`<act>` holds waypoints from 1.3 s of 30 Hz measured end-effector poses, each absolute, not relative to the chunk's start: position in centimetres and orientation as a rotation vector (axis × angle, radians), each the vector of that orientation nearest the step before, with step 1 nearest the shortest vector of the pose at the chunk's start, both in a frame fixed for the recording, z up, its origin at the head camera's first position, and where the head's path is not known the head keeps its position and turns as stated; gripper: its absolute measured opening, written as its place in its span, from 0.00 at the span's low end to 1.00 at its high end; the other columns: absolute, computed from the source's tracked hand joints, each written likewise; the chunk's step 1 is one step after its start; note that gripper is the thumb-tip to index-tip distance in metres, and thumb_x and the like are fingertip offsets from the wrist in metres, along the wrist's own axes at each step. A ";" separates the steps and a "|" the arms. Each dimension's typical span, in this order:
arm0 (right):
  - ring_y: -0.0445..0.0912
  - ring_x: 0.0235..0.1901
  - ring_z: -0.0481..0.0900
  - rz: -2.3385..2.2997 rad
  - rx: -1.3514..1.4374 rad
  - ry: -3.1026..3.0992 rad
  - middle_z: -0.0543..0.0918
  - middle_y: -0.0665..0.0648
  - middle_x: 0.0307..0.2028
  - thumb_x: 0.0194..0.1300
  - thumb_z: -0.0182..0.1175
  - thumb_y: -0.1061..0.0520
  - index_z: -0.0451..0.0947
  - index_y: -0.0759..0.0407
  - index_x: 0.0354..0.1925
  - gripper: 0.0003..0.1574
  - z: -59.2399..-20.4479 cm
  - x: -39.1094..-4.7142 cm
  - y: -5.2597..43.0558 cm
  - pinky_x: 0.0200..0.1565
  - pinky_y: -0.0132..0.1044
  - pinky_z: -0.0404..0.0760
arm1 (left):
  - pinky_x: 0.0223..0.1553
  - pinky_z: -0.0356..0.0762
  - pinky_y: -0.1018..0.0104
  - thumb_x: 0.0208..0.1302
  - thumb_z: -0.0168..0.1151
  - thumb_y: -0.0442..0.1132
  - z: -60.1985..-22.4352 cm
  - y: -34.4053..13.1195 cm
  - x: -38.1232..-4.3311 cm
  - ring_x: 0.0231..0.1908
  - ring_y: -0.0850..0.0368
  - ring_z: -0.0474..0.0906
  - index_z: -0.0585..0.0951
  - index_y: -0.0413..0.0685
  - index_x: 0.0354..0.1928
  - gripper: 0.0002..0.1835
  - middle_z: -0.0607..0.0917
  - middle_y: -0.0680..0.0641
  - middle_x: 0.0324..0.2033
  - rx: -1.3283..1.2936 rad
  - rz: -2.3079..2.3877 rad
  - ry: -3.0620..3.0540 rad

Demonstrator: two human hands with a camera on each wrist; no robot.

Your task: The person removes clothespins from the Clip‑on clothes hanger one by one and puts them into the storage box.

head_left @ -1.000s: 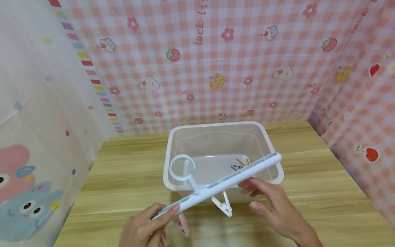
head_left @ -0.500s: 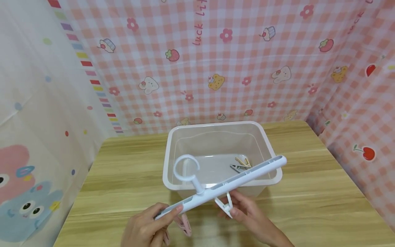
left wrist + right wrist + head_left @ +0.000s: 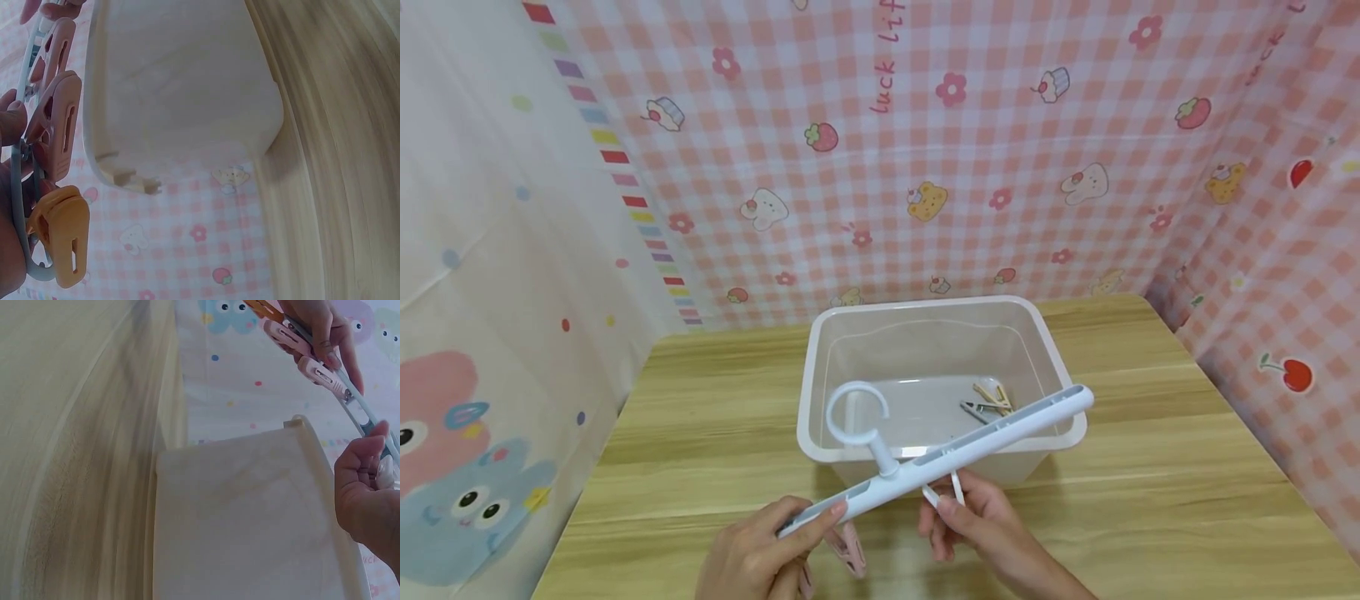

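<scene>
A pale blue hanger [image 3: 985, 446] slants in front of me, its round hook upward and its right end higher. My left hand [image 3: 756, 546] grips its lower left end, thumb along the bar. Below the bar, my right hand [image 3: 988, 525] pinches the arms of a white clip [image 3: 957, 487] between thumb and fingers; the clip's upper end meets the bar. In the left wrist view, two pink clips [image 3: 62, 125] and an orange clip [image 3: 70, 244] hang along the bar near my left hand. Fingers partly cover the white clip [image 3: 385, 474] in the right wrist view.
Behind the hanger, a whitish plastic bin [image 3: 925, 346] stands on the wooden table [image 3: 722, 400]. A grey clip [image 3: 976, 411] and a yellow clip [image 3: 1003, 396] lie on its floor at the right. Patterned pink cloth [image 3: 880, 167] hangs behind the table.
My right hand has come leftward from beside the hanger and taken hold of the white clip. The hanger has shifted slightly right, still in my left hand.
</scene>
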State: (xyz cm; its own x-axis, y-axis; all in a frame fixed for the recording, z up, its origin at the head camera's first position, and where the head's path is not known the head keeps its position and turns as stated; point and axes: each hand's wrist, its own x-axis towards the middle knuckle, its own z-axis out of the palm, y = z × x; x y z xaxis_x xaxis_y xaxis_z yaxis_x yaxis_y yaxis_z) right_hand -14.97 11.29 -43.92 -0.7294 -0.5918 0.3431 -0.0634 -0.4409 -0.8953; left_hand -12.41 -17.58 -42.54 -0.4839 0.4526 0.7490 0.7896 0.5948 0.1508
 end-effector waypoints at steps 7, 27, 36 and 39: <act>0.32 0.24 0.74 -2.248 -0.819 1.542 0.73 0.58 0.22 0.78 0.43 0.67 0.77 0.60 0.53 0.17 -43.6 -14.7 10.9 0.25 0.27 0.76 | 0.24 0.61 0.88 0.43 0.56 0.26 -42.5 -17.6 -12.4 0.22 0.73 0.69 0.87 0.52 0.55 0.33 0.84 0.54 0.33 -0.979 -0.636 -2.144; 0.52 0.11 0.49 -2.251 -0.872 1.559 0.53 0.64 0.13 0.78 0.40 0.68 0.75 0.71 0.45 0.15 -43.6 -14.6 10.4 0.09 0.30 0.52 | 0.25 0.59 0.90 0.43 0.55 0.24 -42.5 -17.8 -12.1 0.22 0.75 0.68 0.87 0.51 0.56 0.34 0.83 0.54 0.33 -0.961 -0.656 -2.164; 0.44 0.11 0.51 -2.206 -0.879 1.753 0.55 0.64 0.13 0.77 0.42 0.69 0.70 0.82 0.44 0.14 -43.3 -14.5 10.6 0.11 0.27 0.52 | 0.25 0.60 0.89 0.42 0.56 0.24 -42.4 -17.7 -12.0 0.22 0.74 0.68 0.87 0.52 0.56 0.34 0.83 0.55 0.33 -0.944 -0.664 -2.177; 0.35 0.14 0.55 -2.150 -0.866 1.934 0.58 0.63 0.14 0.75 0.45 0.70 0.75 0.76 0.43 0.12 -43.1 -14.4 10.7 0.13 0.27 0.55 | 0.25 0.60 0.89 0.43 0.57 0.24 -42.3 -17.8 -12.0 0.23 0.74 0.68 0.87 0.52 0.56 0.34 0.84 0.55 0.33 -0.941 -0.665 -2.184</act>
